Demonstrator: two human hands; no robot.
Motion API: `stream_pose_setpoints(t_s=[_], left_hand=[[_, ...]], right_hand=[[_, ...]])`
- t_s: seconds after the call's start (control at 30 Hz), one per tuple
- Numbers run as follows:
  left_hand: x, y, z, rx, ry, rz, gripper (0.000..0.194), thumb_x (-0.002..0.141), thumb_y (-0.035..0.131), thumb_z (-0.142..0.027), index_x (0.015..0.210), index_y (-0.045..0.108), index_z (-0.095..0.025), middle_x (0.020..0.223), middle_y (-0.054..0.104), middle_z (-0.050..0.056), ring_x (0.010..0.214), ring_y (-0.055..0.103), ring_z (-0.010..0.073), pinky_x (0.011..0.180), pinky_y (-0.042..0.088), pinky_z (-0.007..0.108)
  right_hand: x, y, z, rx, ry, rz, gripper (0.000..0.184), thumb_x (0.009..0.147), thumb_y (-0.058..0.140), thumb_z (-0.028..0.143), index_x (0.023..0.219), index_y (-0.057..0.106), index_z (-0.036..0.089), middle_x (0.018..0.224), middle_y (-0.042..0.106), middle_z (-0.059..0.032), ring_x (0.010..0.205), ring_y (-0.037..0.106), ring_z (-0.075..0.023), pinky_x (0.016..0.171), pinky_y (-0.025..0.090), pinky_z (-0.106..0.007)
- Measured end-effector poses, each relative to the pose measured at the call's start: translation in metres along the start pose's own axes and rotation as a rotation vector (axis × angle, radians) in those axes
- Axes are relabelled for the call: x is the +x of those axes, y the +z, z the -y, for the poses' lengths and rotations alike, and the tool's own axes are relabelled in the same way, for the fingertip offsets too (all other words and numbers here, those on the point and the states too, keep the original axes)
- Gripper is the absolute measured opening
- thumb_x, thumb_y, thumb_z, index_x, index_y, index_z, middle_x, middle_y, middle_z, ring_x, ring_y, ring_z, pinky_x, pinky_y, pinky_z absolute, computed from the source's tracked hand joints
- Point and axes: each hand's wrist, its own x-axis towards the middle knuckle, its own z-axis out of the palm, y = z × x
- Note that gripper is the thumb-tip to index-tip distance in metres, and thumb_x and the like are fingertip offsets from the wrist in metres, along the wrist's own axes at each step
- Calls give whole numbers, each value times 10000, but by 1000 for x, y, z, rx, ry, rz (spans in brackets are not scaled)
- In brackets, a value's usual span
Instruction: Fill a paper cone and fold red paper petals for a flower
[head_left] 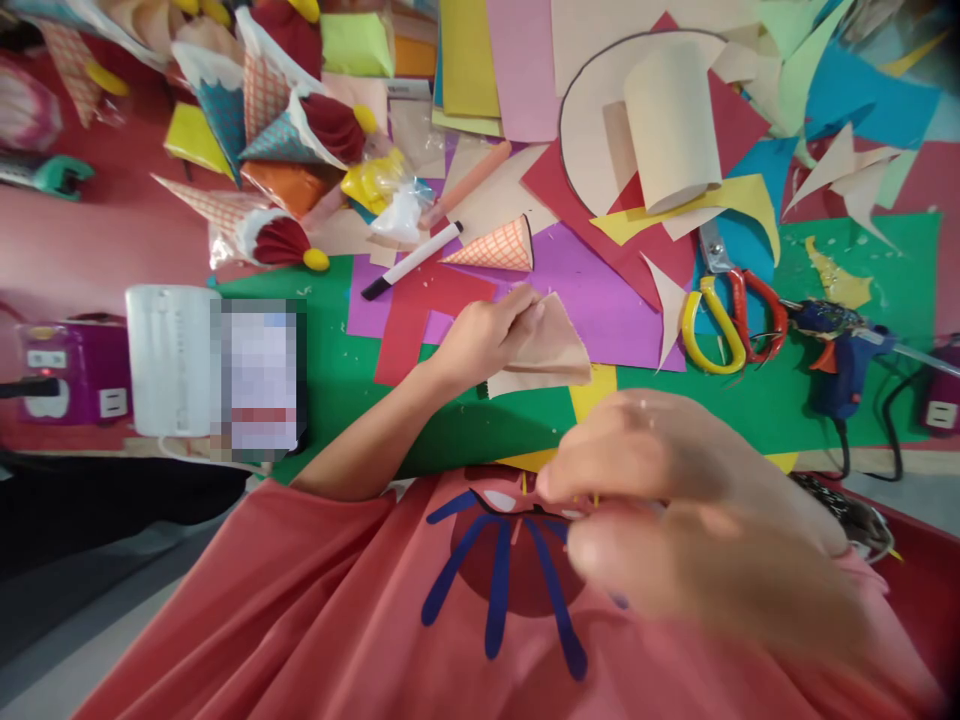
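Note:
My left hand [487, 335] is closed on a beige paper piece [555, 350], pinching its upper left side above the green mat [420, 430]. The piece looks folded or curved, with a finely jagged edge. My right hand [667, 465] is raised close to the camera in front of my shirt, partly blurred. Its thumb and forefinger are apart, and nothing shows between them. Just beyond my left hand lie an orange checked cone [495, 246] and a white marker [412, 262] with black ends, on purple sheet [600, 290].
Scissors [731, 310] with yellow and red handles and a blue glue gun [844, 365] lie at right. A cream roll [671, 130] stands among paper scraps. Several decorated cones [277, 100] fill the back left. A phone [262, 380] rests beside a white box [172, 360].

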Motion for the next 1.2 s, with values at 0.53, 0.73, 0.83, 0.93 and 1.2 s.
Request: stream_pose_setpoints(t_s=[0.53, 0.73, 0.83, 0.93, 1.2], left_hand=[[-1, -3, -5, -265, 30, 47, 211, 943, 456, -376, 857, 527, -196, 534, 428, -76, 443, 417, 60, 442, 303, 182], [3, -10, 2, -290, -47, 4, 223, 758, 689, -347, 880, 589, -188, 581, 480, -73, 515, 441, 56, 493, 353, 182], [6, -14, 7, -323, -104, -3, 117, 778, 640, -275, 778, 581, -174, 637, 567, -39, 573, 532, 69, 537, 415, 187], [8, -17, 12, -281, -124, -5, 83, 786, 635, -249, 783, 598, -175, 649, 608, -32, 587, 569, 78, 547, 441, 188], [11, -17, 25, 44, 37, -201, 140, 895, 544, -234, 1010, 618, -201, 1028, 670, 43, 791, 620, 122, 754, 512, 274]], right_hand=[[41, 49, -85, 500, 425, -81, 313, 861, 637, 310, 1151, 548, 235, 796, 651, 12, 685, 617, -142, 592, 474, -268], [41, 50, -95, 571, 442, -258, 296, 833, 666, 293, 1104, 560, 245, 802, 664, 24, 741, 657, -148, 636, 521, -277], [38, 51, -102, 579, 467, -272, 321, 824, 670, 298, 1113, 538, 250, 858, 697, 16, 780, 684, -165, 656, 536, -300], [34, 52, -109, 476, 489, -270, 298, 817, 663, 273, 1084, 537, 235, 744, 672, 36, 678, 656, -157, 597, 500, -296], [33, 54, -115, 404, 499, -275, 315, 809, 661, 293, 1089, 529, 233, 639, 603, 55, 570, 577, -149, 531, 438, -287]])
